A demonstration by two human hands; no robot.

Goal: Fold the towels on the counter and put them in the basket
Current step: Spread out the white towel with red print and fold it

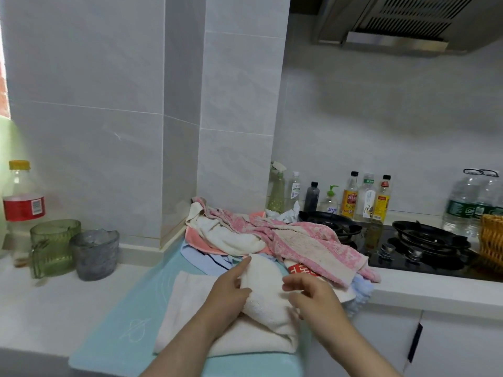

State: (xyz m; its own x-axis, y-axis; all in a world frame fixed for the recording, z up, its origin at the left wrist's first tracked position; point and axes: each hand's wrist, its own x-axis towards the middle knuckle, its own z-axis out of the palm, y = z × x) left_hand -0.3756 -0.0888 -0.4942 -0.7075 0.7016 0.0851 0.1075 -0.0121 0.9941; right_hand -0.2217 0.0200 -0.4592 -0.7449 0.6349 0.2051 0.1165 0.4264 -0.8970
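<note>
Left hand (pixel 231 292) pinches a fold of the cream towel (pixel 265 297) on the teal mat (pixel 117 322); right hand (pixel 313 295) curls against it — grip unclear. Unfolded pile (pixel 285 238) lies behind; basket (pixel 492 240), cut off, far right.

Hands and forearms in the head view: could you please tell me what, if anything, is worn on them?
Nothing visible: the left hand and right hand show no gloves, rings or watch, and both forearms are uncovered to the frame's edge.
</note>
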